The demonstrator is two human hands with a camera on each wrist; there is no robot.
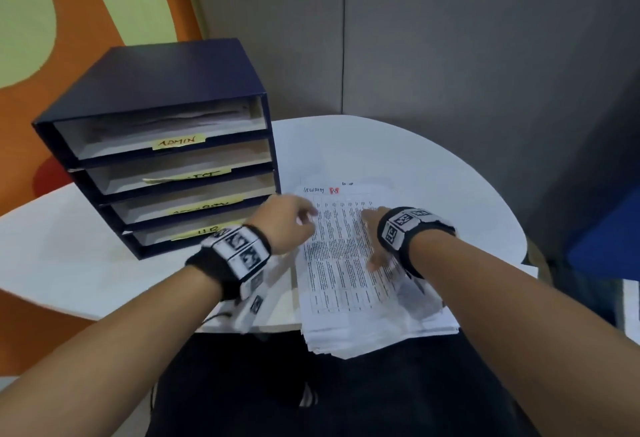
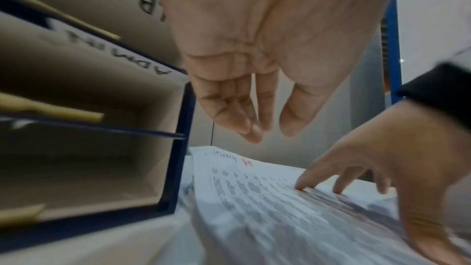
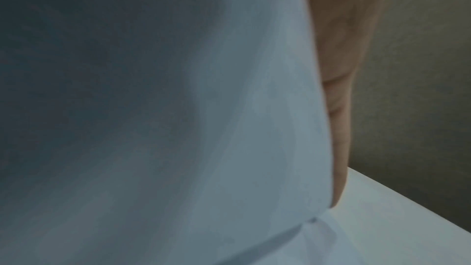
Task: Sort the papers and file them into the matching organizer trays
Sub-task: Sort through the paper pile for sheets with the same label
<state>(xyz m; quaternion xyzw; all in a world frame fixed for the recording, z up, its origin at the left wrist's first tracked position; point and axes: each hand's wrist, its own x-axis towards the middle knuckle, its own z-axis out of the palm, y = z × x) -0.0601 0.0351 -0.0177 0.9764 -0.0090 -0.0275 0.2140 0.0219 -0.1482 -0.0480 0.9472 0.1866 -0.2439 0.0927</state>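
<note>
thin, floppy white printed paper sheet (image 1: pixel 341 249) atop stack; best pinched at right edge. left hand (image 1: pixel 289 223) relaxed, empty; right hand (image 1: pixel 375 239) fingers spread, pressing.

Your organizer (image 1: pixel 180 90) is deep navy blue, with pale beige tray floors inside. Each tray front carries a yellow label (image 1: pixel 178 142) with dark handwritten letters. Beside it, toward the table's near edge, the paper stack (image 1: pixel 346 263) is white, and its top sheet shows a dense grid of black print, plus a red mark (image 1: pixel 334 191) next to dark handwriting at its far end. The table (image 1: pixel 433 166) under it all is plain white. Your wristbands (image 1: pixel 405 229) are black with white blocks bearing black square codes. Behind, the wall (image 1: pixel 485 38) is flat grey, and on the left you get orange and pale green curves (image 1: pixel 34 21).
</note>
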